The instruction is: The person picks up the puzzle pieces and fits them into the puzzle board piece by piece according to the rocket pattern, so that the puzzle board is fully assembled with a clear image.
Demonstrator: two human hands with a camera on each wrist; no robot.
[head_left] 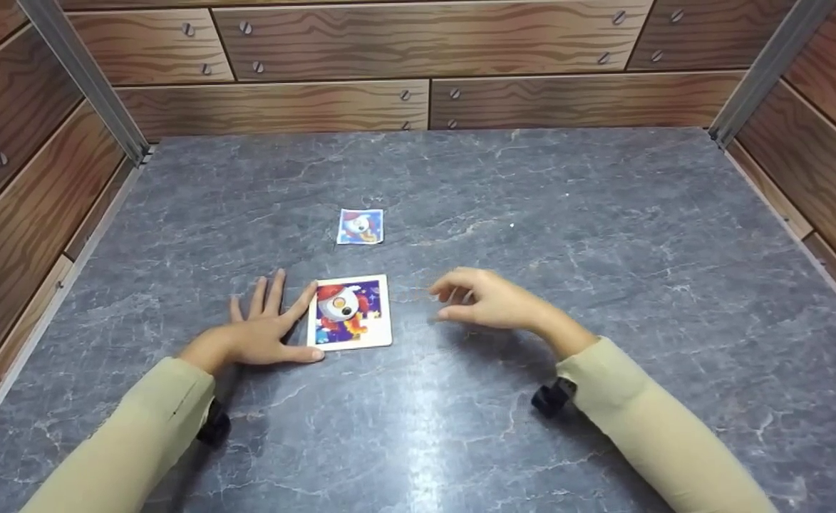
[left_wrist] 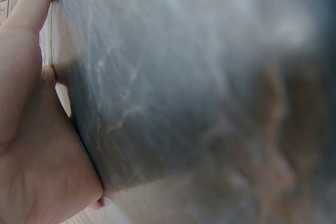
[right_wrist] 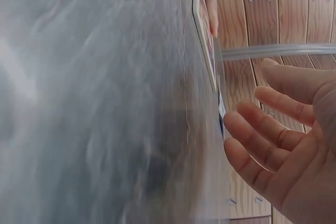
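Note:
A square picture puzzle (head_left: 341,305) with a pale frame lies on the table, showing a white cartoon character on purple, with a white stepped patch at its lower right. My left hand (head_left: 261,338) lies flat beside it, fingers spread, forefinger and thumb touching its left side. Only the palm and parts of the fingers of that hand (left_wrist: 42,150) show in the left wrist view. My right hand (head_left: 496,299) hovers right of the puzzle, fingers loosely bent and holding nothing. In the right wrist view the puzzle (right_wrist: 202,30) appears edge-on beyond the right hand (right_wrist: 294,140).
Behind the puzzle lies a small picture card (head_left: 360,226) with a similar character. The grey marbled tabletop (head_left: 603,214) is bounded by wood-patterned walls (head_left: 332,43) and metal corner posts (head_left: 90,78). Small dark devices (head_left: 554,396) sit at both wrists.

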